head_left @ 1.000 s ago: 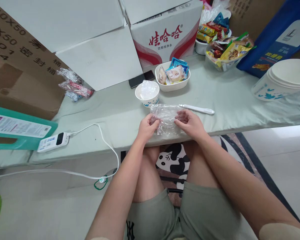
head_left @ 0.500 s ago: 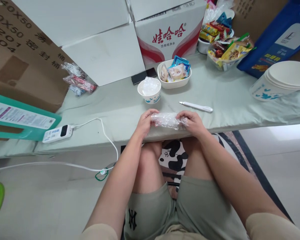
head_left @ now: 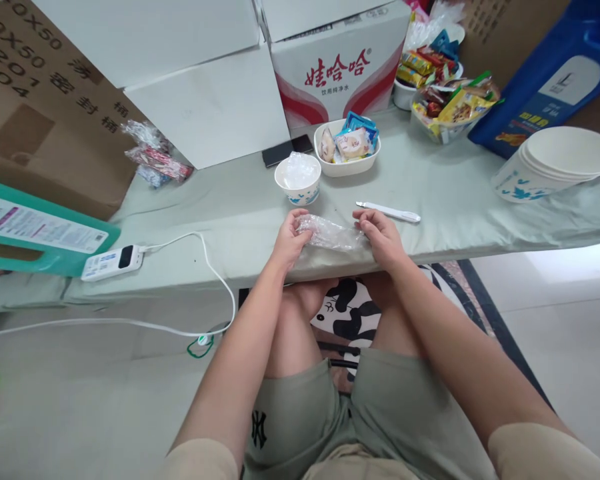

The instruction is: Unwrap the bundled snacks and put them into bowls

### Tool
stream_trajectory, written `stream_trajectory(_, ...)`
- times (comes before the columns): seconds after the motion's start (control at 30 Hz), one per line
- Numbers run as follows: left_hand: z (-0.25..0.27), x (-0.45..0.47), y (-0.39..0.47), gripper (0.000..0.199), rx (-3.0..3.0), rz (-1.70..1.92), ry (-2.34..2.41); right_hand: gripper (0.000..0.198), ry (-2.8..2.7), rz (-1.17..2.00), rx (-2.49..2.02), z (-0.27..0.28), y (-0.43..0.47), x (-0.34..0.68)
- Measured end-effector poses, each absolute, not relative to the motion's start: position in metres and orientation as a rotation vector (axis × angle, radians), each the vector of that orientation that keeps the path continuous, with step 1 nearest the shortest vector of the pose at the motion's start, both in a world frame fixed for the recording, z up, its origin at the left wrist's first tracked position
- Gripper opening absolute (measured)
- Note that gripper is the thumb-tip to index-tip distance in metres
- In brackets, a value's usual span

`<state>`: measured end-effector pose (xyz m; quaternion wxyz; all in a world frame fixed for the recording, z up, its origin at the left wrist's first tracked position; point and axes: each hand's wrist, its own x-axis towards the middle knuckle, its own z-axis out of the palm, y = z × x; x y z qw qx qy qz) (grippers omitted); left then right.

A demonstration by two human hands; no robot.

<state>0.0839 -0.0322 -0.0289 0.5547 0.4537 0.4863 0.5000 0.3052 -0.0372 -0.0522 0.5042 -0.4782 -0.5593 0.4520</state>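
Observation:
A crumpled clear plastic wrapper [head_left: 333,233] stretches between my two hands, just above the front edge of the cloth-covered table. My left hand [head_left: 291,239] is closed on its left end, thumb on top. At the other end my right hand [head_left: 381,235] has curled fingers against the plastic; its exact grip is partly hidden. Beyond them stands a paper cup [head_left: 299,193] with clear plastic inside. A white craft knife [head_left: 390,212] lies just past my right hand. Behind the cup, a white bowl [head_left: 353,167] holds small wrapped snacks.
A dark phone [head_left: 287,151] lies before white boxes [head_left: 210,120]. Stacked paper tubs [head_left: 525,180], a blue jug [head_left: 535,73] and snack containers [head_left: 437,127] stand right. On the left are a power strip [head_left: 113,262] with a cable, a green jug [head_left: 45,230] and wrapped packets [head_left: 160,160].
The plastic wrapper now hangs looser and flatter between my hands. My right hand has shifted to the wrapper's upper right end, its fingers raised a little. The view has moved slightly.

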Motion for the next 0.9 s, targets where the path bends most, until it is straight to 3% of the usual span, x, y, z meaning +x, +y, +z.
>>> stream_trajectory(0.37, -0.036, 0.087, -0.04, 0.052, 1.3, 1.204, 1.312, 0.028, -1.391, 1.109, -1.243, -0.042, -0.037, 0.294)
stream_trajectory(0.6, -0.048, 0.081, -0.039, 0.048, 1.617, 1.185, 1.381, 0.062, -1.702, 1.003, -1.388, -0.033, -0.044, 0.282)
stream_trajectory(0.77, -0.056, 0.082, -0.038, 0.047, 1.754, 1.28, 1.437, 0.024, -1.913, 0.853, -1.487, -0.03, -0.049, 0.277)
stream_trajectory(0.9, -0.054, 0.087, -0.045, 0.035, 1.824, 1.353, 1.705, 0.02, -1.864, 0.806, -1.534, -0.03, -0.049, 0.273)
